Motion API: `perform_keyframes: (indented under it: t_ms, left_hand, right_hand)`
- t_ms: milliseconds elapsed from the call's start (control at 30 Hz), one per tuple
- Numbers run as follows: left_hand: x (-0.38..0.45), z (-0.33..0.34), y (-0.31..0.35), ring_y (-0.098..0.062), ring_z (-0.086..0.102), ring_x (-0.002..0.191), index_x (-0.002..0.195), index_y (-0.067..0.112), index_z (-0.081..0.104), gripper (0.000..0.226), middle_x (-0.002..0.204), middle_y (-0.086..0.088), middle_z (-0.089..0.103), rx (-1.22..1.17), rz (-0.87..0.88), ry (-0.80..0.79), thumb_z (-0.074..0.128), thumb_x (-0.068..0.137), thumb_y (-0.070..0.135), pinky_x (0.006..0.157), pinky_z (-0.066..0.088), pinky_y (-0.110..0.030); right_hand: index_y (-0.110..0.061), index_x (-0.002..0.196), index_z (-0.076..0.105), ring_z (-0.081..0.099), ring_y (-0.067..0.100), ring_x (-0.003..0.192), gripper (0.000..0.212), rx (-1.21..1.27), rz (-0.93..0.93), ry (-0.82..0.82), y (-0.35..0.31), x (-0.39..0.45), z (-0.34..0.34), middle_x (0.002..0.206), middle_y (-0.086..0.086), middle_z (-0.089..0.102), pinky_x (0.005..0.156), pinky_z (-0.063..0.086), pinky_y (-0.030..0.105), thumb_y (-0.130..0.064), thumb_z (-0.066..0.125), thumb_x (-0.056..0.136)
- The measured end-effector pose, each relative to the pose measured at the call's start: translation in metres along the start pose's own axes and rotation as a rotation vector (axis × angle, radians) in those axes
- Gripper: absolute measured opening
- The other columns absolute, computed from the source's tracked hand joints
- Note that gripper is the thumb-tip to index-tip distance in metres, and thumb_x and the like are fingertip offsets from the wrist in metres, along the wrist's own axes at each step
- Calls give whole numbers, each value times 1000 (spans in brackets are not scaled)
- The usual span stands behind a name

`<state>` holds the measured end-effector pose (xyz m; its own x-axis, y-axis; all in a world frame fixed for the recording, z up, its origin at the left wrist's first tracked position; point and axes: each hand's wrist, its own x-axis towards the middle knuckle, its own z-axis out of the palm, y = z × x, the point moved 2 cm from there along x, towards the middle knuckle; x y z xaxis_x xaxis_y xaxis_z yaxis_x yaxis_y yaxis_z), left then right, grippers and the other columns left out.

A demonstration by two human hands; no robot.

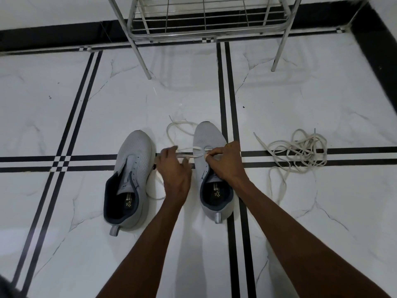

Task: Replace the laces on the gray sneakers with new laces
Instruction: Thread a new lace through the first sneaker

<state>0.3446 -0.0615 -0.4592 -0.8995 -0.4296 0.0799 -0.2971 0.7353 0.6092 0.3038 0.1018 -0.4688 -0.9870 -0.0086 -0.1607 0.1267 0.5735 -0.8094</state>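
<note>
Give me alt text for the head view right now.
Both hands work a white flat lace across the front eyelets of the right-hand gray mesh sneaker: the right hand pinches it, the left hand holds its other end. The left-hand gray mesh sneaker stands unlaced; a tangled pile of white laces lies on the white marble floor.

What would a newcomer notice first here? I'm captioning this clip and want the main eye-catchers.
Two hands at centre work a white lace through the front eyelets of the right gray sneaker: the right hand pinches it on the shoe, the left hand handles it in the gap between the shoes. The left gray sneaker stands beside it unlaced, and a tangled pile of laces lies on the floor to the right.
</note>
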Motion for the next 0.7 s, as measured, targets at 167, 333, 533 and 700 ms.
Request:
perform_keyframes:
  t_ms: [167, 333, 533, 700]
  left_hand:
    - [-8, 13, 27, -22, 62, 86, 94, 9, 75, 8, 92, -7, 72, -95, 229, -118, 66, 93, 10, 79, 48, -35]
    - [-15, 2, -6, -19, 62, 78, 84, 11, 69, 15, 82, -2, 70, -129, 5, -108, 59, 93, 4, 74, 49, -33]
    - [-5, -3, 5, -14, 59, 74, 76, 11, 65, 49, 73, 2, 63, -305, -343, -217, 44, 107, 42, 66, 39, -29]
    - [33, 8, 20, -23, 66, 97, 85, 19, 69, 33, 91, 1, 68, -566, -616, -374, 63, 95, 50, 80, 55, -35]
  right_hand:
    - [-20, 88, 76, 43, 8, 102, 9, -5, 35, -50, 0, 1, 0, 108, 9, 59, 81, 29, 6, -29, 73, 86]
    - [-31, 74, 75, 62, 14, 95, 18, 31, 61, -12, 0, 0, 0, 95, 7, 68, 89, 48, 18, -46, 65, 74]
    - [-11, 81, 81, 67, 6, 73, 11, 99, 16, -52, -8, -1, -10, 76, 1, 74, 69, 50, 7, -13, 70, 83]
    - [-14, 90, 73, 62, 1, 78, 5, 177, 95, -42, 0, 3, -18, 86, -4, 70, 65, 44, 7, -13, 70, 87]
